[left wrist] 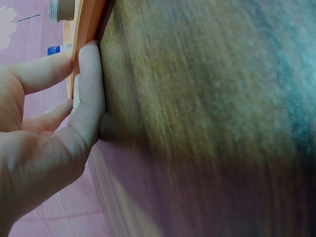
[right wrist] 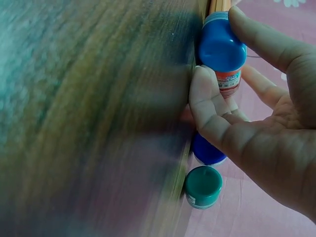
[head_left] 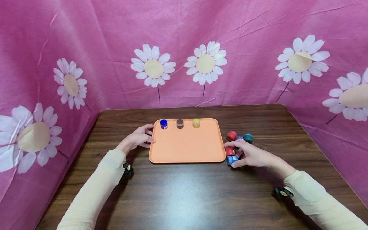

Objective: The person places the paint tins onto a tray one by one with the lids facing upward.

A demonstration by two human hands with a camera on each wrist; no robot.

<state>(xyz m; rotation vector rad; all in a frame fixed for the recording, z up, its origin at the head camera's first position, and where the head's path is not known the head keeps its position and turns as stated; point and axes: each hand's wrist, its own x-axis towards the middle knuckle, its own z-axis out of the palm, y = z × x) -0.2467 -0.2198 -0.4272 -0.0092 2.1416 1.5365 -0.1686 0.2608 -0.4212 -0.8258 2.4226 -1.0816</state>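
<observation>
An orange tray (head_left: 187, 143) lies on the wooden table. My left hand (head_left: 139, 137) holds its left edge, the thumb on the rim and another finger against the outer side (left wrist: 89, 74). On the right, my right hand (head_left: 251, 153) grips a blue paint jar (head_left: 231, 159) beside the tray's right edge. The right wrist view shows thumb and finger on either side of this blue jar (right wrist: 222, 47). Against it sits a red paint jar (head_left: 230, 151), partly covered by the fingers. Along the tray's far side stand a dark blue jar (head_left: 164, 124), a brown jar (head_left: 180, 124) and a yellow jar (head_left: 196, 123).
Behind the right hand are another red jar (head_left: 231, 135), a green jar (head_left: 248, 138) and a dark blue jar (right wrist: 208, 149) partly hidden by the hand. A pink flowered cloth (head_left: 178, 25) hangs around the table's (head_left: 184, 191) back and sides.
</observation>
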